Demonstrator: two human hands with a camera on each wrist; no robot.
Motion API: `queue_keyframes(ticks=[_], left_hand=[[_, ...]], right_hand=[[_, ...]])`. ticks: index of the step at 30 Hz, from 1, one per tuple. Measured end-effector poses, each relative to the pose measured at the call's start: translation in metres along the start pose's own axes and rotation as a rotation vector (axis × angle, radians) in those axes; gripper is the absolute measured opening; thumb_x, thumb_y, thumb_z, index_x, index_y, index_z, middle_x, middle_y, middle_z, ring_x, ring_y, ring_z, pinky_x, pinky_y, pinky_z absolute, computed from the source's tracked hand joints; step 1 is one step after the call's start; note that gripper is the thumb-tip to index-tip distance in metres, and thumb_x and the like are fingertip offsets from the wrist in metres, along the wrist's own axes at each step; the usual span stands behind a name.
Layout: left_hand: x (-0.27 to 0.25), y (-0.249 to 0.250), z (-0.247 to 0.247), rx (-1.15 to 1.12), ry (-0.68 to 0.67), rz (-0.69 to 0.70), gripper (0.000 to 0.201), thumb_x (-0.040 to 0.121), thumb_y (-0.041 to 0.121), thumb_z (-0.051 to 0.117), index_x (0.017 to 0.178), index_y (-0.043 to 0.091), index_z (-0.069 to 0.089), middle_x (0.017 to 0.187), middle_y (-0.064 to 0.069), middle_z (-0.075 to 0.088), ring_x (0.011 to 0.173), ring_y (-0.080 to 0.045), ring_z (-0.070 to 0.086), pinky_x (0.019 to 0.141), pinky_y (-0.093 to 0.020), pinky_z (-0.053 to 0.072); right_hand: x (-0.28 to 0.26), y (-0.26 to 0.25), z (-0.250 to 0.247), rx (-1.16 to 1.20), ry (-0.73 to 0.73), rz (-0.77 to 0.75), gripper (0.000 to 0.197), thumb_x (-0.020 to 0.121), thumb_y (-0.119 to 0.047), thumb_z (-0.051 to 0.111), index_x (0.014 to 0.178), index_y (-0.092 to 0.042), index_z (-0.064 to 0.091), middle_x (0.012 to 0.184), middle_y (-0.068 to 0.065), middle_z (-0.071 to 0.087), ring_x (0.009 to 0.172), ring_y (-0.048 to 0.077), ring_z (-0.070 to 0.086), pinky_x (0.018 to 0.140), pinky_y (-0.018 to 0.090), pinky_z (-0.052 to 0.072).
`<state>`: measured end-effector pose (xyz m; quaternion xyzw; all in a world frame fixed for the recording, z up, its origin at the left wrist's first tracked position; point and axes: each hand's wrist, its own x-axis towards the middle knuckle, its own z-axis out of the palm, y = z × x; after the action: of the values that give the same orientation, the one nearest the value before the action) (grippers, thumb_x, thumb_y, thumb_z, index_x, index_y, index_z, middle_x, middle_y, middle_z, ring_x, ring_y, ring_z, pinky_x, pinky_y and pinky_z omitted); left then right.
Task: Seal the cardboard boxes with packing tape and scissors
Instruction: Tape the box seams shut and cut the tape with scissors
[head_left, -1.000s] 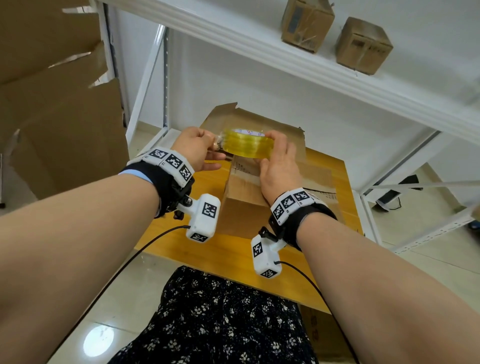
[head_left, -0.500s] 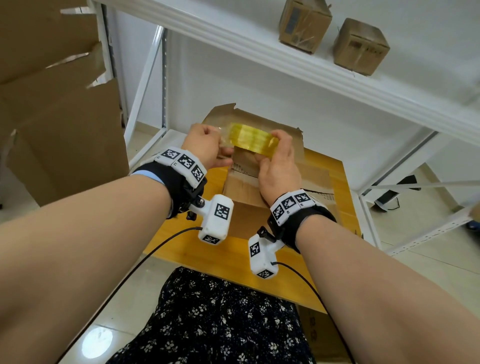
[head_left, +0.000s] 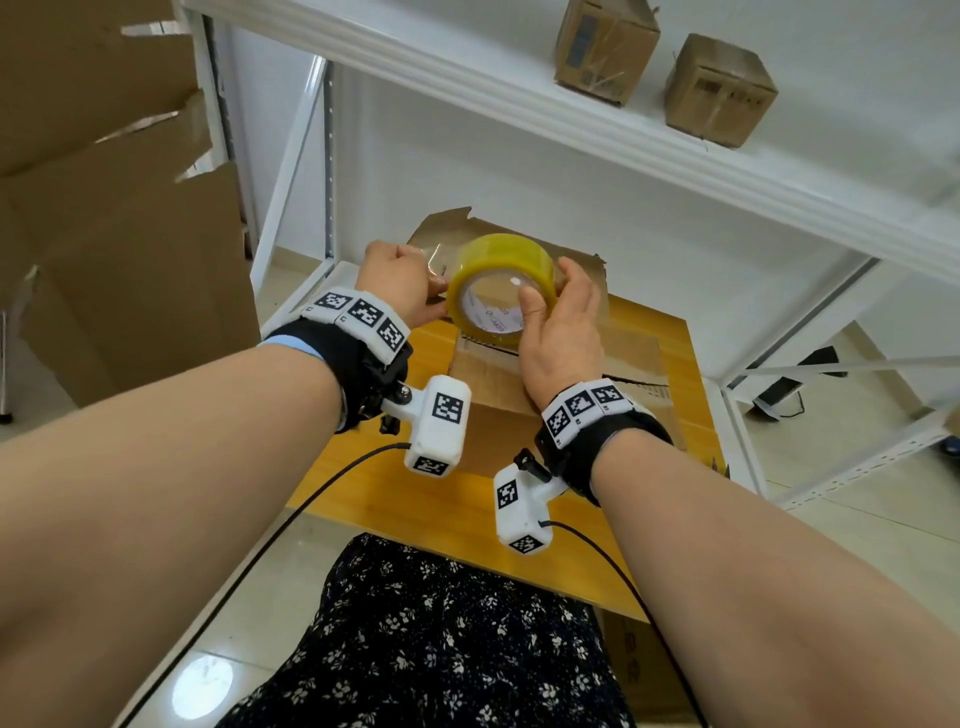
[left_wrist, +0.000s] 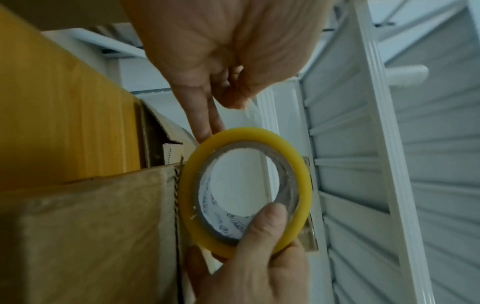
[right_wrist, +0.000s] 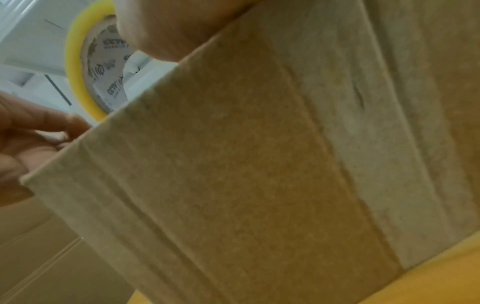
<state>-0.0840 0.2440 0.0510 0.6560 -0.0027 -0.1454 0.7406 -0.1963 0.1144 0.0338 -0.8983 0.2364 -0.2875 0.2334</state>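
Observation:
A yellow packing tape roll (head_left: 498, 283) is held upright over the far end of a brown cardboard box (head_left: 493, 395) on the wooden table (head_left: 363, 499). My right hand (head_left: 540, 299) grips the roll, thumb hooked into its white core. My left hand (head_left: 434, 288) pinches the clear free tape end just left of the roll. In the left wrist view the left hand (left_wrist: 228, 96) touches the roll (left_wrist: 303, 185) with its index finger, and the right thumb (left_wrist: 262, 232) lies across the core beside the box (left_wrist: 91, 236). The right wrist view shows mostly the box side (right_wrist: 259, 164) and part of the roll (right_wrist: 75, 61). No scissors are in view.
Two small taped boxes (head_left: 605, 47) (head_left: 719, 88) sit on the white shelf (head_left: 519, 104) above. Large cardboard sheets (head_left: 114, 249) stand at the left. A flattened carton (head_left: 576, 260) lies behind the box. White shelf uprights flank the table. Another carton (head_left: 639, 670) sits under the table.
The roll has tipped from lying flat to standing with its core facing me and has risen a little. The right thumb has gone into the core; the left hand stays at the tape end.

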Motion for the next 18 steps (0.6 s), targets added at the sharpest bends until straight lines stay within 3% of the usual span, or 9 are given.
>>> queue_keyframes(ticks=[4,7,10,12,15,18], left_hand=[[-0.003,-0.005,-0.003,-0.132,-0.063,-0.125,0.025,0.097,0.0,0.038,0.077,0.013,0.045,0.078,-0.005,0.056,0.068,-0.018,0.061,0.07,-0.036,0.058],[-0.007,-0.009,-0.005,-0.31,-0.092,-0.194,0.026,0.093,-0.008,0.035,0.073,0.006,0.047,0.073,-0.011,0.059,0.079,-0.025,0.066,0.079,-0.048,0.058],[-0.01,-0.012,-0.001,-0.343,-0.14,-0.192,0.024,0.091,-0.011,0.036,0.075,0.004,0.048,0.08,-0.015,0.059,0.088,-0.03,0.065,0.082,-0.052,0.057],[-0.011,-0.01,0.001,-0.336,-0.165,-0.178,0.023,0.092,-0.009,0.035,0.077,0.005,0.046,0.081,-0.015,0.057,0.086,-0.031,0.064,0.081,-0.05,0.057],[-0.009,-0.006,0.004,-0.349,-0.167,-0.188,0.027,0.096,-0.003,0.036,0.073,0.007,0.044,0.071,-0.011,0.058,0.074,-0.027,0.065,0.067,-0.043,0.061],[-0.008,-0.008,0.004,-0.455,-0.195,-0.215,0.028,0.097,0.0,0.036,0.071,0.007,0.043,0.087,-0.016,0.051,0.081,-0.032,0.066,0.058,-0.044,0.059]], right_hand=[[0.005,0.007,0.002,0.004,-0.052,0.042,0.061,0.091,-0.052,0.06,0.139,-0.017,0.042,0.135,0.003,0.046,0.11,0.016,0.054,0.082,0.027,0.042],[0.008,0.012,0.006,-0.035,-0.081,0.075,0.039,0.09,-0.054,0.055,0.109,-0.021,0.055,0.101,0.0,0.062,0.088,0.021,0.062,0.072,0.032,0.049],[0.009,0.014,0.007,-0.022,-0.043,0.089,0.034,0.096,-0.051,0.048,0.104,-0.018,0.052,0.08,-0.001,0.062,0.071,0.02,0.061,0.065,0.036,0.053],[0.009,0.013,0.004,0.021,-0.012,0.105,0.034,0.1,-0.049,0.045,0.106,-0.016,0.051,0.076,-0.003,0.058,0.064,0.014,0.057,0.059,0.031,0.046],[0.008,0.012,0.0,0.161,0.009,0.152,0.038,0.097,-0.051,0.051,0.113,-0.017,0.05,0.077,-0.014,0.053,0.066,-0.001,0.05,0.054,0.02,0.035],[0.006,0.01,-0.002,0.285,-0.056,0.193,0.044,0.084,-0.054,0.07,0.112,-0.025,0.052,0.085,-0.019,0.054,0.075,-0.003,0.052,0.062,0.017,0.038]])
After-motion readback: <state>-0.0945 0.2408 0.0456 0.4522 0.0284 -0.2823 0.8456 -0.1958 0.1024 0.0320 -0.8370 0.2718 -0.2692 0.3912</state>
